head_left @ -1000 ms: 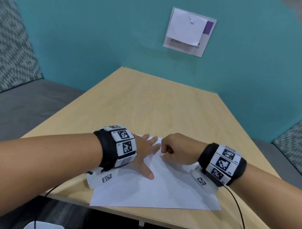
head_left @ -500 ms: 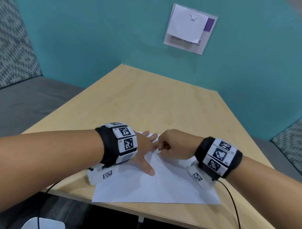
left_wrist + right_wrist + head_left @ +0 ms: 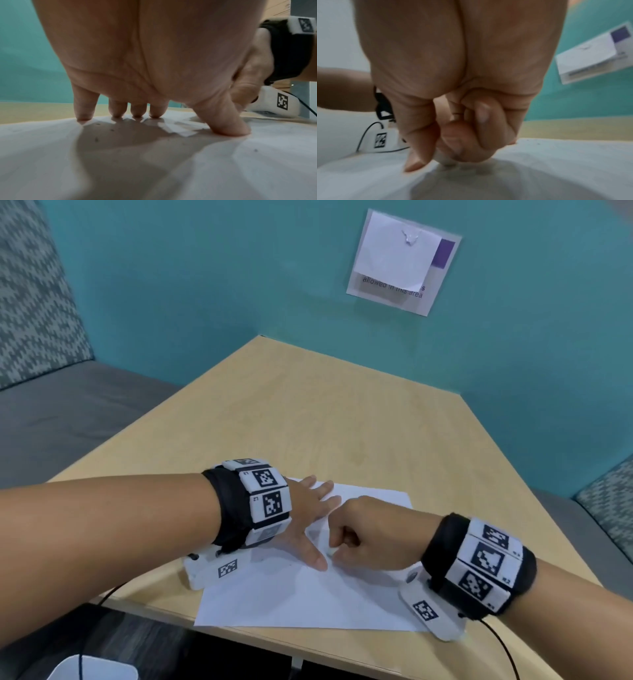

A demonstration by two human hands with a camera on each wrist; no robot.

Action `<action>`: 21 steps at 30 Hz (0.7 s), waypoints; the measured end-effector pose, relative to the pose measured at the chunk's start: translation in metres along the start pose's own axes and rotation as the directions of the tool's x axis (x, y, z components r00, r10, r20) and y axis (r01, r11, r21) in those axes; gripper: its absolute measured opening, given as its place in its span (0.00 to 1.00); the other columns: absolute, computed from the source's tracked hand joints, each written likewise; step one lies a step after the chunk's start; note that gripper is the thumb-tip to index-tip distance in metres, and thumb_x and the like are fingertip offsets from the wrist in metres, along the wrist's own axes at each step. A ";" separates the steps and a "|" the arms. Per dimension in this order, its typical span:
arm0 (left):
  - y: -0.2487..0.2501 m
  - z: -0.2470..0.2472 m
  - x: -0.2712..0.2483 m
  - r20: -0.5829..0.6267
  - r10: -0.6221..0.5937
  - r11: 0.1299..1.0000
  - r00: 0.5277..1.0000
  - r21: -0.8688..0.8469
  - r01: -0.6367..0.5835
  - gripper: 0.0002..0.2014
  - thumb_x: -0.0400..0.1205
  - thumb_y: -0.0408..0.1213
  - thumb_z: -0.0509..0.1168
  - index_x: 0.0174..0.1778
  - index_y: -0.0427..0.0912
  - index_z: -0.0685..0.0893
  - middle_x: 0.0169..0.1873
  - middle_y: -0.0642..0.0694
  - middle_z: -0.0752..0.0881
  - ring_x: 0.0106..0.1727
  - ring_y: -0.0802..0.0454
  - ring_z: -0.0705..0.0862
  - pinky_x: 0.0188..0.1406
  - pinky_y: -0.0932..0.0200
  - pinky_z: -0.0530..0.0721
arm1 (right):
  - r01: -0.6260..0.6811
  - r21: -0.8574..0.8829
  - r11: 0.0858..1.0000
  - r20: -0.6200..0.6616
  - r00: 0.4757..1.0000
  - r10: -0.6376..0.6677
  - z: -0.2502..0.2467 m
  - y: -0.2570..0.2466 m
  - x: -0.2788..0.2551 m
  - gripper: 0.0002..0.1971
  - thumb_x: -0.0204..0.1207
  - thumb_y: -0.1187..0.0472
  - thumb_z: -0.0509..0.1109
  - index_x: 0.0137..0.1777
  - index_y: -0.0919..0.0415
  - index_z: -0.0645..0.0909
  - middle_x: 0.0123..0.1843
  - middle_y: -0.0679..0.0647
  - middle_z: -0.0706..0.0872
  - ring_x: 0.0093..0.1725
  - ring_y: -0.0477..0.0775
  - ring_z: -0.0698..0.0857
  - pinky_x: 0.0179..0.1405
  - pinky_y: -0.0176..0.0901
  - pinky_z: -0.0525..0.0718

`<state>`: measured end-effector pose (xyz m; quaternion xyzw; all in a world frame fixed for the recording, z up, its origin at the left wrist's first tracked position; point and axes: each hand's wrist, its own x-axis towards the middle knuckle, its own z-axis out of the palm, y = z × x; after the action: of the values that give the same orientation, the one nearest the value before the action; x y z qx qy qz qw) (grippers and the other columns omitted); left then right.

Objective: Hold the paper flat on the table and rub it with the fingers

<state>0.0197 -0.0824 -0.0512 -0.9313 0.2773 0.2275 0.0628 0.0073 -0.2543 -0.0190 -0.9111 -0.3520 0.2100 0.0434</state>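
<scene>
Since the earlier frames the right hand [image 3: 368, 534] has slid toward the near side along the white paper [image 3: 291, 597], from beside the left fingertips down to just beside the left thumb. The left hand [image 3: 308, 515] has stayed where it was, spread on the sheet.

The paper lies flat on the wooden table [image 3: 342, 422], at its near edge, and its near corner reaches almost to the table border. A folded flap with a crease runs between the two hands.

The left hand is released and flat: its four fingers [image 3: 118, 109] are straight and their tips press on the far part of the sheet, while the thumb [image 3: 228, 125] is spread to the right and presses on the paper too. It grasps nothing.

The right hand is clenched into a fist, with the fingers [image 3: 481, 121] curled into the palm. The thumb [image 3: 416, 152] points down to the sheet, and the knuckles rest on the paper along the crease. Something small and pale shows under the fist in the right wrist view, but it is too blurred to tell if the hand pinches the paper or only rubs it.

Both wrists carry black bands with white marker blocks [image 3: 267, 494], and a white camera unit [image 3: 212, 570] sits under the left wrist, touching the left edge of the sheet. On the far teal wall [image 3: 205, 285] a sign [image 3: 400, 261] hangs, partly covered with a white note.
</scene>
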 end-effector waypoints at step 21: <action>-0.003 0.000 0.006 0.025 -0.027 0.998 0.999 0.048 0.026 0.56 0.76 0.74 0.59 0.87 0.52 0.33 0.86 0.50 0.32 0.87 0.45 0.36 0.83 0.32 0.52 | -0.091 -0.022 0.996 -0.074 0.993 0.089 -0.010 0.022 0.002 0.07 0.73 0.57 0.70 0.42 0.61 0.83 0.34 0.48 0.84 0.31 0.44 0.75 0.36 0.41 0.78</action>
<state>0.0254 -0.0824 -0.0540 -0.9302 0.2697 0.2317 0.0917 0.0263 -0.2686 -0.0152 -0.9335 -0.3115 0.1741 0.0350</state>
